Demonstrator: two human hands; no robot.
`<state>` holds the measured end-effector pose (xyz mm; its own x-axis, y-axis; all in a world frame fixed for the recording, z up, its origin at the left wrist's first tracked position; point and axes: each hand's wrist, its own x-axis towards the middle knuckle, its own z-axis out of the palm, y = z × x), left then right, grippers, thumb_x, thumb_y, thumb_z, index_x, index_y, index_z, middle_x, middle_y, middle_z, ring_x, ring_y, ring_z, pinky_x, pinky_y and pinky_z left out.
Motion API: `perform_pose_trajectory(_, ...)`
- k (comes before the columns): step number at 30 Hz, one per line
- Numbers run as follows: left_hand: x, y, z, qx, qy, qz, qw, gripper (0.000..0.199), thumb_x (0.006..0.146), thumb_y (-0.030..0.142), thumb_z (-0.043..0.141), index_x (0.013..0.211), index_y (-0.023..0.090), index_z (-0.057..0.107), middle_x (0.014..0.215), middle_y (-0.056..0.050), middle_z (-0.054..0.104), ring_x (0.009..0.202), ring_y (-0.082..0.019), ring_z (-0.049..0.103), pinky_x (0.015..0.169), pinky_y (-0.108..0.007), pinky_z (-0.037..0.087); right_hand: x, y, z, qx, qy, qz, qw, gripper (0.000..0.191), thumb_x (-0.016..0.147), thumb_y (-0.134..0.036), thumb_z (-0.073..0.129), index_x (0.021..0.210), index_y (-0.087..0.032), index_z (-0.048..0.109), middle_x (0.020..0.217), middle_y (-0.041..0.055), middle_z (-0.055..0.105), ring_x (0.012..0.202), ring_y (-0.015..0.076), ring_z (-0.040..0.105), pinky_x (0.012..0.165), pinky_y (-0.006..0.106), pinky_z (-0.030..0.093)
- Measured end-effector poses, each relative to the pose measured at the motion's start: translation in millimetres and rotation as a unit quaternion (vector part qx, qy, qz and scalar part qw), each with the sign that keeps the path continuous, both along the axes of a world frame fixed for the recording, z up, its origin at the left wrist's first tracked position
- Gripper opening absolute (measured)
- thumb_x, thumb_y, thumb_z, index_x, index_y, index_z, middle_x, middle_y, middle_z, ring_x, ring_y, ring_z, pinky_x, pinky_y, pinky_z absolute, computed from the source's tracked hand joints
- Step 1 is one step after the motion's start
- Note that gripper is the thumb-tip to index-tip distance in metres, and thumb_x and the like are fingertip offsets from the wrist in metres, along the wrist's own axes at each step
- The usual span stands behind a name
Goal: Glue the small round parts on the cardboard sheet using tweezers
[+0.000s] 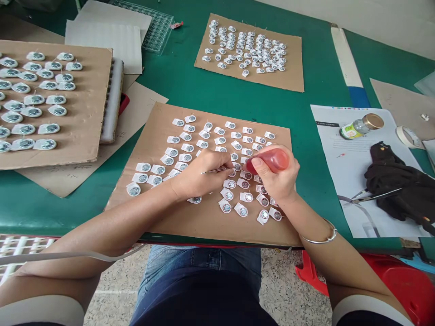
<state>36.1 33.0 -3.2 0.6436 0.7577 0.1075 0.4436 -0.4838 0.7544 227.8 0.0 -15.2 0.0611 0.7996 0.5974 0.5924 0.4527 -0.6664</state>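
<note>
"Over the near cardboard sheet (200,222), what does the person's left hand (205,174) hold?"

"Its fingers are closed round a thin metal tool (216,170), held nearly level."

"And the right hand (281,177)?"

"That one grips a red squeeze bottle (272,160), tipped over, narrow end toward the left hand. Whether the tip touches anything cannot be told."

"Where are the white pieces (241,210) with shiny discs?"

"Spread in loose rows on that near sheet, around and beneath both hands. More lie on a far sheet (294,68) and a raised sheet (89,113) at the left."

"Off to the right?"

"A printed paper (335,185), bearing a small jar (360,126) and a black cloth (396,179)."
</note>
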Motion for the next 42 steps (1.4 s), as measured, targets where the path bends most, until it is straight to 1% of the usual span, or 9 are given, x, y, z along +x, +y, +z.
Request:
perform_pose_trajectory(14, 0.3, -0.4, 0.6, -0.013, 0.006, 0.012, 1.000, 0.009, 0.078, 0.015, 0.054, 0.073, 0.015, 0.061, 0.061, 0.003, 0.057, 0.056, -0.006, 0.049, 0.054, -0.021, 0.037, -3.7, 0.8, 0.7, -0.006, 0.009, 0.017, 1.000, 0.016, 0.073, -0.028, 0.068, 0.079, -0.018, 0.057, 0.076, 0.0019, 0.062, 0.073, 0.0138, 0.060, 0.066, 0.029, 0.052)
perform_pose_trajectory(17, 1.0, -0.8, -0.5, -0.020, 0.006, 0.022, 1.000, 0.009, 0.078, 0.015, 0.054, 0.073, 0.016, 0.062, 0.062, 0.003, 0.059, 0.056, -0.006, 0.050, 0.054, -0.020, 0.038, -1.2, 4.3, -0.4, -0.034, 0.062, 0.006, 0.997, 0.017, 0.073, -0.032, 0.068, 0.076, -0.018, 0.057, 0.075, 0.0022, 0.061, 0.072, 0.0142, 0.060, 0.063, 0.030, 0.052)
perform_pose_trajectory(19, 1.4, -0.4, 0.2, -0.029, 0.006, 0.034, 0.999, 0.010, 0.077, 0.015, 0.055, 0.073, 0.016, 0.063, 0.063, 0.002, 0.061, 0.057, -0.007, 0.052, 0.054, -0.020, 0.039, 2.9, 10.0, 1.4, -0.069, 0.154, -0.003, 0.986, 0.021, 0.077, -0.038, 0.063, 0.076, -0.019, 0.055, 0.070, 0.0015, 0.059, 0.063, 0.0139, 0.060, 0.049, 0.028, 0.049)
perform_pose_trajectory(23, 0.2, 4.2, 10.9, -0.050, -0.032, 0.093, 0.994, 0.008, 0.075, 0.017, 0.057, 0.074, 0.015, 0.065, 0.069, 0.000, 0.065, 0.059, -0.007, 0.056, 0.053, -0.020, 0.041, 14.2, 27.6, 18.1, -0.096, 0.316, 0.010, 0.944, 0.028, 0.081, -0.046, 0.054, 0.074, -0.021, 0.044, 0.054, -0.0031, 0.048, 0.043, 0.0141, 0.055, 0.028, 0.023, 0.032)
perform_pose_trajectory(26, -1.2, 9.6, 24.8, -0.042, -0.066, 0.140, 0.987, 0.007, 0.074, 0.020, 0.060, 0.074, 0.015, 0.065, 0.069, 0.000, 0.065, 0.057, -0.008, 0.056, 0.050, -0.019, 0.041, 19.3, 42.6, 36.5, -0.093, 0.333, 0.023, 0.938, 0.032, 0.077, -0.048, 0.058, 0.074, -0.021, 0.041, 0.056, -0.0026, 0.048, 0.044, 0.0158, 0.057, 0.027, 0.023, 0.030)
perform_pose_trajectory(29, 0.6, 12.8, 32.5, -0.023, -0.051, 0.138, 0.989, 0.007, 0.072, 0.020, 0.061, 0.071, 0.015, 0.065, 0.068, -0.001, 0.065, 0.057, -0.009, 0.057, 0.050, -0.020, 0.041, 15.4, 57.5, 46.1, -0.068, 0.324, 0.040, 0.943, 0.032, 0.079, -0.046, 0.057, 0.075, -0.021, 0.039, 0.053, -0.0031, 0.046, 0.044, 0.0172, 0.057, 0.026, 0.022, 0.029)
perform_pose_trajectory(32, 5.9, 11.4, 26.7, 0.006, -0.033, 0.117, 0.993, 0.007, 0.072, 0.015, 0.058, 0.067, 0.014, 0.064, 0.063, 0.000, 0.064, 0.056, -0.008, 0.055, 0.050, -0.021, 0.040, 6.1, 69.6, 39.2, -0.070, 0.278, 0.027, 0.958, 0.031, 0.084, -0.048, 0.050, 0.075, -0.021, 0.039, 0.051, -0.0031, 0.046, 0.044, 0.0152, 0.055, 0.028, 0.022, 0.030)
perform_pose_trajectory(36, 11.1, 5.9, 7.3, 0.034, -0.045, 0.109, 0.992, 0.008, 0.073, 0.011, 0.055, 0.071, 0.014, 0.062, 0.059, 0.002, 0.061, 0.052, -0.006, 0.052, 0.050, -0.019, 0.040, 0.1, 75.5, 14.7, -0.090, 0.254, -0.004, 0.963, 0.034, 0.082, -0.053, 0.051, 0.074, -0.020, 0.044, 0.058, -0.0015, 0.049, 0.043, 0.0117, 0.052, 0.032, 0.023, 0.036)
perform_pose_trajectory(42, 8.8, 8.0, -7.8, 0.092, -0.036, 0.153, 0.983, 0.009, 0.076, 0.015, 0.056, 0.072, 0.015, 0.064, 0.052, 0.003, 0.055, 0.047, -0.006, 0.043, 0.047, -0.020, 0.035, 6.9, 70.1, -1.8, -0.053, 0.198, -0.039, 0.978, 0.031, 0.084, -0.051, 0.047, 0.080, -0.020, 0.046, 0.067, 0.0005, 0.051, 0.055, 0.0123, 0.055, 0.043, 0.026, 0.044)
